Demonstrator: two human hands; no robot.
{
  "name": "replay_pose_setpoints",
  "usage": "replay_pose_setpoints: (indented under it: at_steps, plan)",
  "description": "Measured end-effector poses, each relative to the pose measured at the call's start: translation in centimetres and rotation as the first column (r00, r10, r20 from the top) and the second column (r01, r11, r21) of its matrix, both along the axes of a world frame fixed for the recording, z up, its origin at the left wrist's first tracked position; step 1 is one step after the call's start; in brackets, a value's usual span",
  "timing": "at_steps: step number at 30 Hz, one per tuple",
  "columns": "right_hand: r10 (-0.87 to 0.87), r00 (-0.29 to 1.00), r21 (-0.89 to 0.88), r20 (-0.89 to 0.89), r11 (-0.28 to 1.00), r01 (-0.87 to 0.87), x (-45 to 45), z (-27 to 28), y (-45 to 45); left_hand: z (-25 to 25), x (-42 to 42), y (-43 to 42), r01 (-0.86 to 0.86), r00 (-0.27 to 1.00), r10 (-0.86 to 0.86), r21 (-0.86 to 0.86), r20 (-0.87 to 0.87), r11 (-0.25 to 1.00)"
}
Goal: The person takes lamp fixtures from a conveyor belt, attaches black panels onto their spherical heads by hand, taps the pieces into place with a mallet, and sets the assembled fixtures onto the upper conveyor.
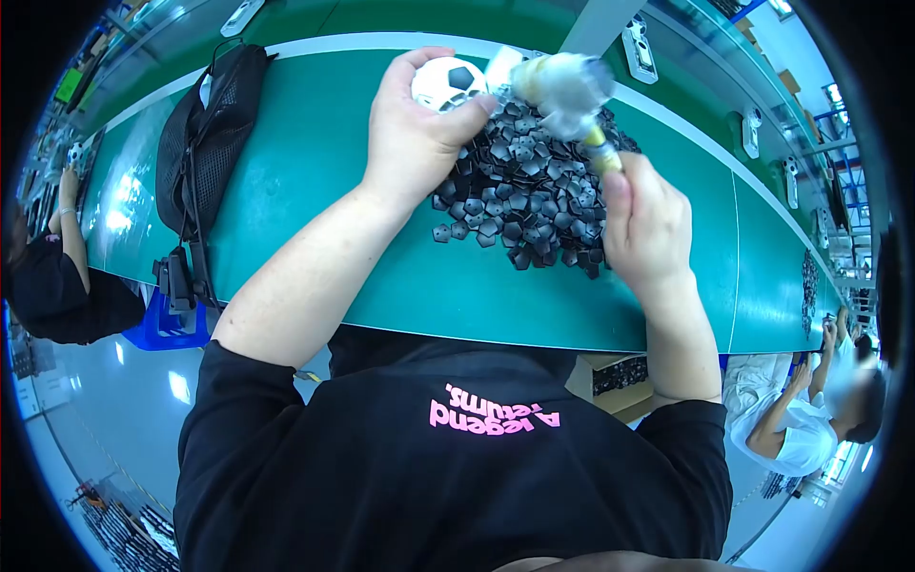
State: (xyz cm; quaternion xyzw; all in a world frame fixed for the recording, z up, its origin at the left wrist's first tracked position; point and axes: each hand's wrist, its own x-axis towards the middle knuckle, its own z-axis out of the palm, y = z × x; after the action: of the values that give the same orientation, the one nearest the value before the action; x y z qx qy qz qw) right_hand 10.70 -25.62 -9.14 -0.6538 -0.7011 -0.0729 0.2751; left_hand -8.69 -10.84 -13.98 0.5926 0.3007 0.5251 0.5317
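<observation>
My left hand (412, 138) is wrapped round a small white toy football (438, 81) with a black pentagon on its upper side. The fingers and thumb hide part of the ball. My right hand (650, 224) grips the handle of a mallet (562, 88), its pale, wrapped-looking head smeared by motion. That head is raised just right of the ball, above a heap of black pentagon pieces (529, 181) on the green table (477, 296). A white shape (503, 69) shows between ball and mallet head, too blurred to name.
A black mesh bag (210, 143) lies on the table to the left. Under the table edge stands an open cardboard box (615, 377) with dark pieces. Co-workers sit at far left (67, 276) and far right (801, 419). A metal post (600, 29) rises behind the heap.
</observation>
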Motion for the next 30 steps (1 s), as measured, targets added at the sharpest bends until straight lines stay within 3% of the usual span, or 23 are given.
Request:
replay_pose_setpoints:
  at_steps: [3, 6, 8, 10, 12, 15, 19, 22, 24, 27, 30]
  plan:
    - [0.143, 0.99, 0.097, 0.015, 0.985, -0.143, -1.0, 0.3, -0.6, 0.6, 0.0, -1.0, 0.064, 0.998, -0.065, -0.024, -0.007, 0.998]
    - [0.198, 0.97, 0.196, -0.141, 0.966, -0.169, -0.5, 0.0, -1.1, 1.1, 0.2, -1.5, 0.05, 0.997, -0.049, 0.03, -0.057, 0.998]
    - [0.178, 0.982, 0.122, -0.067, 0.978, -0.169, -1.0, 0.6, -0.9, 0.9, 0.0, -1.9, 0.043, 0.996, -0.039, 0.051, -0.08, 0.998]
    - [0.133, 0.987, -0.012, 0.088, 0.991, -0.133, -1.3, 1.2, -1.0, 0.7, -0.2, -2.3, 0.017, 0.984, 0.022, 0.215, -0.179, 0.976]
    - [0.121, 0.991, 0.024, 0.065, 0.992, -0.123, -0.8, 0.8, -1.1, 0.9, 0.0, -2.5, 0.026, 0.974, 0.046, 0.306, -0.223, 0.952]
    - [0.122, 0.992, 0.093, 0.018, 0.988, -0.124, 0.4, 0.2, -0.3, 1.1, 0.0, -2.4, 0.07, 0.997, -0.063, 0.227, -0.039, 0.971]
    - [-0.096, 0.992, 0.136, -0.084, 0.985, 0.107, 2.0, -0.7, 0.5, 1.3, -0.6, -1.6, 0.056, 0.985, -0.085, 0.185, 0.151, 0.981]
    - [-0.255, 0.967, -0.049, 0.01, 0.966, 0.255, 3.4, -2.0, 1.6, 1.5, -1.0, -0.2, 0.018, 0.976, -0.043, 0.119, 0.215, 0.993]
    - [-0.273, 0.961, -0.084, 0.035, 0.958, 0.275, 4.2, -2.8, 2.0, 1.2, -1.7, 1.3, 0.003, 0.969, -0.024, 0.086, 0.246, 0.996]
    - [-0.295, 0.952, -0.145, 0.085, 0.941, 0.305, 4.8, -3.3, 2.1, 0.3, -3.0, 4.4, -0.216, 0.957, 0.141, 0.3, 0.252, 0.929]
    - [-0.29, 0.952, -0.199, 0.094, 0.932, 0.304, 4.5, -3.7, 2.1, 0.9, -2.9, 4.5, -0.303, 0.945, 0.238, 0.333, 0.224, 0.893]
